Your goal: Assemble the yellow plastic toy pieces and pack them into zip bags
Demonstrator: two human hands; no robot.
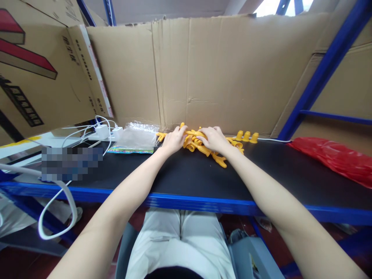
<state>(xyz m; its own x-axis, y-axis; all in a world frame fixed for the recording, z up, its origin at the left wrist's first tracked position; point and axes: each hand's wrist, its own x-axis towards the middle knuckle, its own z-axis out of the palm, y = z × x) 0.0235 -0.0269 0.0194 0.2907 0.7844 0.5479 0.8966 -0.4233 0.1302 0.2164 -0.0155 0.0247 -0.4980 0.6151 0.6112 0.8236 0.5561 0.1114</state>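
My left hand (174, 140) is closed on a yellow plastic piece (192, 133) at the back middle of the black shelf. From the other side, my right hand (214, 139) has its fingers curled over the same piece. Beneath and between the hands lies a loose pile of similar yellow pieces (203, 149), some with branching, finger-like ends. One piece (220, 159) sticks out toward the front, below my right hand. Another branched piece (161, 136) shows just left of my left hand. My fingertips partly hide what they grip.
Several yellow cup-shaped pieces (246, 136) stand in a row at right. Clear plastic bags (139, 133) lie left of the pile, near white chargers (101, 131) and cables. A red plastic bag (334, 157) is far right. Cardboard (232, 73) walls the back; a blue edge (200, 203) runs along the front.
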